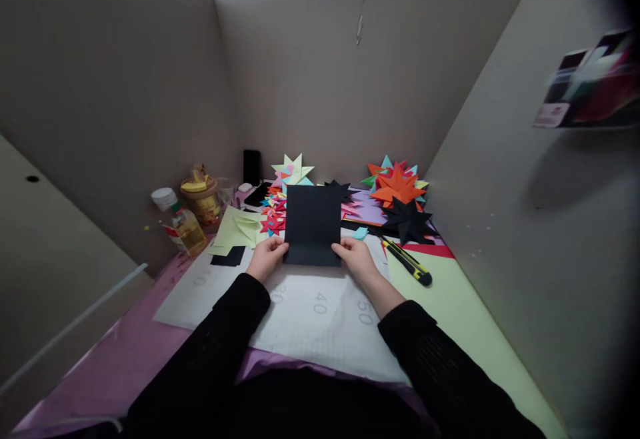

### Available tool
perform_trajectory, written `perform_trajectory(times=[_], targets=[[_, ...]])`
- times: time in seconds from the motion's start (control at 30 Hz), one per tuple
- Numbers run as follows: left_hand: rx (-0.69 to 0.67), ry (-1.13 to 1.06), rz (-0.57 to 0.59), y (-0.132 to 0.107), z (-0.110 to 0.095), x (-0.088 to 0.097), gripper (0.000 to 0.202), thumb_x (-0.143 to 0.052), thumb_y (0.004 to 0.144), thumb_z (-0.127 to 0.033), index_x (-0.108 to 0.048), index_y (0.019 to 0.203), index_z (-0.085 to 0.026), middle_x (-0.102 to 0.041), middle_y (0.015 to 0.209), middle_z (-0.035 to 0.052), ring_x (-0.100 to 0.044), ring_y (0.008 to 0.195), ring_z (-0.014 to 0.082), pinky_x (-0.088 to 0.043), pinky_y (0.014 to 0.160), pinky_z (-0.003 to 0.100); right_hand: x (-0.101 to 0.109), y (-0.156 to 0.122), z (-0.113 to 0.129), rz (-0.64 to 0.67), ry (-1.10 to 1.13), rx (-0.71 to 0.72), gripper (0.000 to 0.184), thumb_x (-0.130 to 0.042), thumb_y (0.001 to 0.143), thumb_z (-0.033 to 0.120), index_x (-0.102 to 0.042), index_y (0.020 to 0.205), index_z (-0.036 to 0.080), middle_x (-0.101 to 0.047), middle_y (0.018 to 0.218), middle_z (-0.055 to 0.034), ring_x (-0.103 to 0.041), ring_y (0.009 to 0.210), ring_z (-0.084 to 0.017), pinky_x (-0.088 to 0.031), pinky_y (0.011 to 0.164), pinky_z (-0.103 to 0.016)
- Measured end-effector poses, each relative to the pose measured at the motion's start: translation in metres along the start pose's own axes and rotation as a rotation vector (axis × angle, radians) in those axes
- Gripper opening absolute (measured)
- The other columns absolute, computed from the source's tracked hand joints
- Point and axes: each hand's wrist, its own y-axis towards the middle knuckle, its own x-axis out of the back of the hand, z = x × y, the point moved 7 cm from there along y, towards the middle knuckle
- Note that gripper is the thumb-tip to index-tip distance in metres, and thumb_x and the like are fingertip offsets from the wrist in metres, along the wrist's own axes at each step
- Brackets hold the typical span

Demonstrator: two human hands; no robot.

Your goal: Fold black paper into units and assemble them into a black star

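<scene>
Partitions (370,79) surround our white numbered sheet (320,332). Beyond that sheet we see folded stars (397,187); over it we hold a black paper (313,222), our left hand (267,257) and right hand (354,257) each pinching a lower side edge. Beyond the sheet's left end is a bottle (187,231); right of the sheet lies a cutter (407,262).

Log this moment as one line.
left hand: holds black paper, lower left edge | right hand: same paper, lower right edge | cutter: lies at right
</scene>
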Motion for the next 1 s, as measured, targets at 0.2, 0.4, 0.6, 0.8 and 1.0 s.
perform_trajectory(times=[0.2,0.4,0.6,0.8,1.0], targets=[[0.100,-0.205,0.158,-0.009,-0.001,-0.022,0.038,-0.075,0.062,-0.033,-0.063,0.093,-0.013,-0.070,0.078,0.0064,-0.065,0.070,0.0183,-0.050,0.069,0.029,-0.008,-0.003,-0.002,0.089,0.068,-0.047,0.034,-0.064,0.068,0.038,-0.041,0.052,0.021,-0.035,0.042,0.0083,-0.032,0.040,-0.008,-0.022,0.042,-0.022],[0.177,-0.288,0.192,-0.014,0.002,-0.029,0.041,-0.076,0.064,-0.029,-0.064,0.099,-0.011,-0.072,0.091,0.0129,-0.068,0.080,0.0241,-0.052,0.080,0.038,-0.023,-0.008,-0.006,0.160,0.152,-0.099,0.032,-0.064,0.070,0.040,-0.043,0.057,0.020,-0.038,0.045,0.0081,-0.033,0.038,-0.007,-0.023,0.038,-0.020],[0.201,-0.324,0.091,-0.010,0.005,-0.021,0.039,-0.076,0.062,-0.027,-0.065,0.096,-0.012,-0.073,0.091,0.0123,-0.068,0.082,0.0242,-0.054,0.076,0.035,-0.020,-0.007,-0.007,0.174,0.225,-0.110,0.032,-0.059,0.074,0.049,-0.059,0.077,0.017,-0.052,0.058,0.0021,-0.042,0.041,-0.008,-0.030,0.036,-0.020],[0.191,-0.375,-0.035,-0.006,0.007,-0.009,0.034,-0.073,0.065,-0.025,-0.063,0.096,-0.015,-0.073,0.091,0.0102,-0.068,0.087,0.0236,-0.054,0.077,0.033,-0.010,-0.012,0.012,0.151,0.124,0.123,0.047,-0.068,0.070,0.036,-0.059,0.114,0.023,-0.064,0.099,-0.0058,-0.060,0.072,-0.015,-0.048,0.059,-0.026],[0.205,-0.397,-0.035,-0.007,0.007,-0.010,0.036,-0.074,0.064,-0.024,-0.063,0.097,-0.015,-0.072,0.093,0.0117,-0.068,0.086,0.0244,-0.054,0.079,0.035,-0.010,-0.016,0.017,0.083,-0.030,0.222,0.032,-0.066,0.072,0.027,-0.069,0.104,0.022,-0.069,0.091,-0.0056,-0.062,0.076,-0.018,-0.049,0.069,-0.030]])
